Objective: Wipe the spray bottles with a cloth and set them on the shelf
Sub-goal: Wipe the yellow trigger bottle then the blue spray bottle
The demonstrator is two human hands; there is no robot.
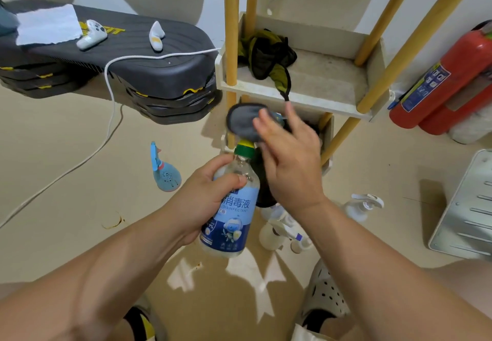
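The left hand (pixel 210 194) grips the disinfectant bottle (pixel 231 215) around its clear upper half, thumb across the front. The bottle is held in the air above the floor and in front of the shelf (pixel 306 87). Its long axis is near upright, with the green-and-yellow cap pointing up and away and the base towards the person. The right hand (pixel 290 162), blurred and with fingers nearly straight, presses the dark cloth (pixel 245 122) against the bottle's right side and cap.

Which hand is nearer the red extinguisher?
Right. The right hand sits left of and below the extinguisher; the left hand, gripping the bottle, is farther left.
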